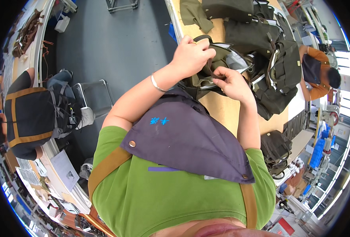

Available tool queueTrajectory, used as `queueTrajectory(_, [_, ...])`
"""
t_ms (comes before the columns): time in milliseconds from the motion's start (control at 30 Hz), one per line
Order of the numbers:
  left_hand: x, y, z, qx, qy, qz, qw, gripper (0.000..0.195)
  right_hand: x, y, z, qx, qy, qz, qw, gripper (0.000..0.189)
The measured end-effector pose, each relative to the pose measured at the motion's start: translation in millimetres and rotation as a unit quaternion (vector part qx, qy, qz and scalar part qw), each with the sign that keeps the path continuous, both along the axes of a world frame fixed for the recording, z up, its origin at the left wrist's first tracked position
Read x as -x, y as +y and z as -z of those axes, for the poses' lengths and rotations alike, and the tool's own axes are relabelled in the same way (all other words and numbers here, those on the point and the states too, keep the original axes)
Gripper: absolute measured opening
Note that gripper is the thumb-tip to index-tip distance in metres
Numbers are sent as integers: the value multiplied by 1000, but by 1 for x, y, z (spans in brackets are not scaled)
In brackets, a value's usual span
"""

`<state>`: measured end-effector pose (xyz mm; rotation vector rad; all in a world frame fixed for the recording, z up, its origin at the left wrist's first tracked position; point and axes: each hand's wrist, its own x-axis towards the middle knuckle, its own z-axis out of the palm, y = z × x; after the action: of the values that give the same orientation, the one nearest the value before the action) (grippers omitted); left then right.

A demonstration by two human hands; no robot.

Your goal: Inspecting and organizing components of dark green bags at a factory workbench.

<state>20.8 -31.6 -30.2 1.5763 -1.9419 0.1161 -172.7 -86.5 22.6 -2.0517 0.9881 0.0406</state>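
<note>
An olive fabric bag [204, 80] lies in front of me at the table edge, its mouth spread and a grey-white lining [235, 61] showing inside. My left hand [194, 56] is closed around the bag's upper edge, close to a dark curved handle [203, 38]. Lower and to the right, my right hand [232, 84] pinches a brown band [211, 69] along the opening between thumb and fingers. That band runs between both hands. My fingers hide part of the edge, and the bag's underside is out of sight.
Several dark olive bags [286, 65] are heaped across the tan worktable [222, 111]. An olive fabric piece [194, 14] lies at its far left corner. Another person [320, 71] is at the table's right side. At left, a person in an apron [29, 115] is beside a metal-framed stool [95, 94].
</note>
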Motion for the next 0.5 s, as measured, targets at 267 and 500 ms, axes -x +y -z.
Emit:
queueTrajectory(267, [6,65,9,0,86,92,992,28,8,-14,26,-69,-32,74,994,19])
queueTrajectory(500, [23,76,58,-31,51,9,998,26,-20,-4,33,-28,-16,67,997,22])
